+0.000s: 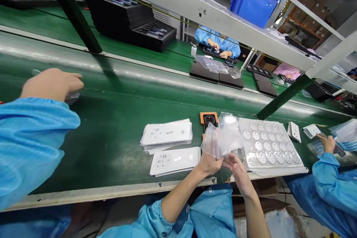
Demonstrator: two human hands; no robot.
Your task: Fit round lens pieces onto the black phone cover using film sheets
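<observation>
At the lower centre of the frame the person's left hand (208, 163) was pinched shut on the lower edge of a clear plastic bag (223, 139), which stood up crumpled just above both hands. The right hand (237, 167) lay just beside it with its fingers stretched out flat and apart, its fingertips at the bag's bottom edge; whether they gripped the film could not be told. Behind the bag, an orange-framed fixture (209, 119) sat on the green worktop (111, 134). Right of the bag lay a clear tray of round parts (269, 145). Left of the hands lay a white panel (175, 160), and a stack of bagged panels (167, 135) sat above it.

To handle the film well, I judged that the pinching hand should keep a light hold near one edge while the other hand's fingertips spread the film, since thin plastic clings and creases easily. Keeping the bag clear of the tray seemed wise, lest it sweep parts loose.

A co-worker's hand (52, 83) rested at the upper left, another's (327, 143) at the far right.
</observation>
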